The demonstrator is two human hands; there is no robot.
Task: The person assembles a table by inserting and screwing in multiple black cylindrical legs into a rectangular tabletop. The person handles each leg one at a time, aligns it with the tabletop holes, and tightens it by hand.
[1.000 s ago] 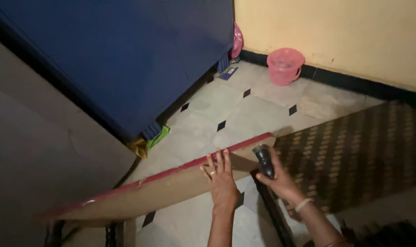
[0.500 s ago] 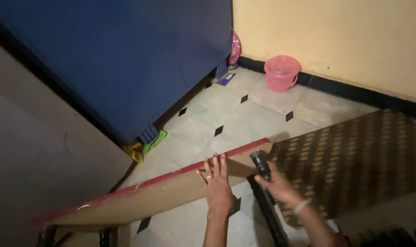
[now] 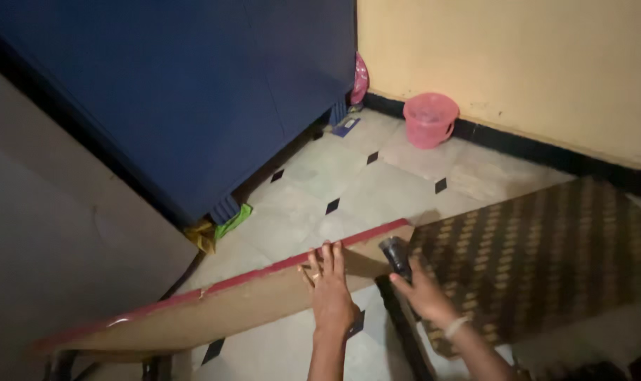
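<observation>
Pressing flat, left hand (image 3: 329, 289) steadies the board (image 3: 229, 303) (right hand (image 3: 423, 293) clutches a torch (image 3: 397, 255)).

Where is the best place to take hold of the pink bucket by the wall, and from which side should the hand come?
Grip the pink bucket by its handle, coming from above on the room side. It stands upright on the tiled floor close to the yellow wall, so the back looks hard to reach. The handle seems to hang at its right side; the blur hides how exactly it lies.
</observation>
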